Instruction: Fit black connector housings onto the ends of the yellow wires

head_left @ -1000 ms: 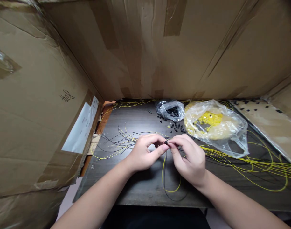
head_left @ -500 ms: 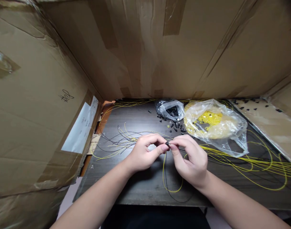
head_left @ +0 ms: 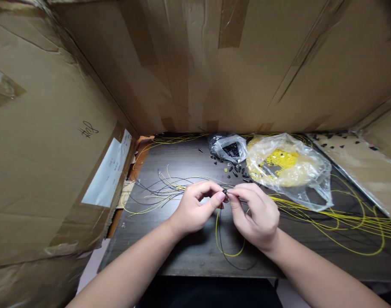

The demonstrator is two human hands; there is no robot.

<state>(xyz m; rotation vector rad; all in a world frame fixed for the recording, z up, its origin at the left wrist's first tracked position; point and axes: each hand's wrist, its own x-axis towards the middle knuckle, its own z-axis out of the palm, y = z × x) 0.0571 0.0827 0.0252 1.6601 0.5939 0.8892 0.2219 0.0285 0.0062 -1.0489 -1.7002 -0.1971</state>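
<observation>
A small black plastic part is pinched at the fingertips of my left hand. My right hand meets it there, thumb and forefinger pressed together at the part's right side; whether they grip the part itself or a wire end is too small to tell. Below the fingertips hangs a loop of yellow wire with a black wire beside it. Behind and under both hands runs a bundle of yellow and black wires, its loose ends fanned out on the left.
A clear bag of small black parts and a larger bag of yellow parts lie at the back. Loose black pieces are scattered before them. Cardboard walls enclose the dark table; more yellow wires spread right.
Both hands stay together at nearly the same spot, the fingertips shifting only slightly. The hanging wire loop has swung a little to the left.
</observation>
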